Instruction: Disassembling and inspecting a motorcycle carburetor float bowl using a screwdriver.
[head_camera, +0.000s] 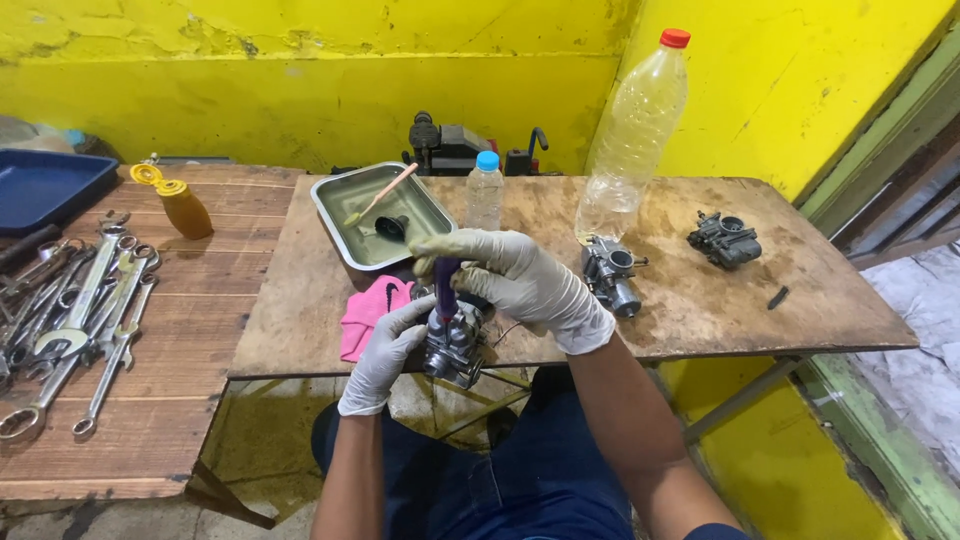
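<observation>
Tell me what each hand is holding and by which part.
The left hand grips the grey carburetor by its side. The right hand holds the purple-handled tool by the top of its handle.

Left of the worn wooden tabletop (700, 300) lie steel wrenches (80, 320); on it, a metal tray (335, 215) sits left, two grey carburetors (612, 275) (725, 240) right.

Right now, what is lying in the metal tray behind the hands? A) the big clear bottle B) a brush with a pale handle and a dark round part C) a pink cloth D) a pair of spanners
B: the metal tray holds a brush and a dark round part; the pink cloth lies on the board in front of it.
</observation>
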